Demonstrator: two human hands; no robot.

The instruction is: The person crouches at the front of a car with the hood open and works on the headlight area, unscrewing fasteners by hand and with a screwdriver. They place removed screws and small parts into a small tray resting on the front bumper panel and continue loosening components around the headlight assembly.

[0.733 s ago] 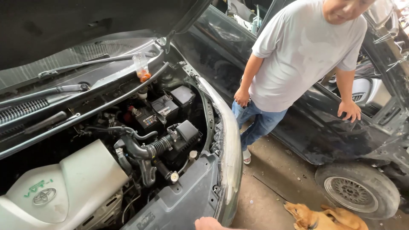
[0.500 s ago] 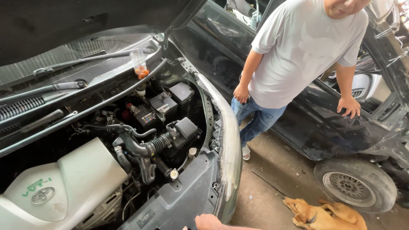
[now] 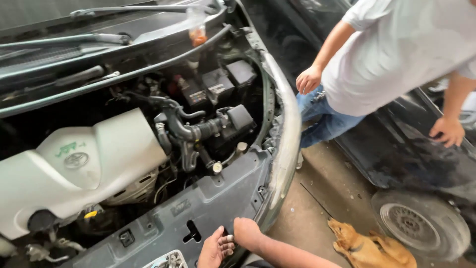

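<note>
Open engine bay, hood up. Both of the person's hands sit at the bottom edge of the view on the dark grey front crossmember [image 3: 218, 196], near the fender corner. Left hand [image 3: 214, 249] palm-up, fingers loosely curled, seems to hold nothing, though its lower part is cut off by the frame. Right hand [image 3: 246, 233] closed into a loose fist, pressed against the panel's edge; can't tell if it grips anything. Silver engine cover [image 3: 84, 164] sits left of centre, black intake hose [image 3: 191, 130] and battery [image 3: 218, 87] behind. A second person in a white shirt [image 3: 396, 54] stands by a black car [image 3: 396, 164]; tan dog [image 3: 369, 248] lies on the floor by its wheel.
</note>
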